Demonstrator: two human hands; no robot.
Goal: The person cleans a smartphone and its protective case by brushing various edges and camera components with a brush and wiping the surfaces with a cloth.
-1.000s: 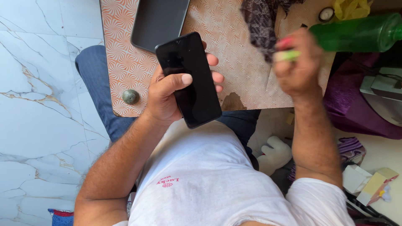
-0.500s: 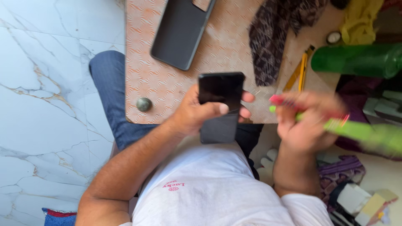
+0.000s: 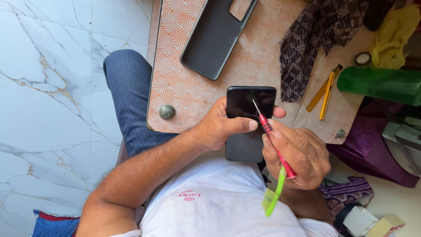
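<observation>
Dark phone screen (image 3: 248, 115) at centre — small boxes (image 3: 381, 224), perhaps cartons, bottom-right.

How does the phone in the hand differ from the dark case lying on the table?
The phone is gripped in the left hand, while the case lies free on the patterned table. The phone shows a flat, glossy face; the case is a matte hollow shell with a raised rim and a cutout at one corner. The phone stands nearly upright in view, the case slanted. Both are dark, rounded rectangles.
</observation>
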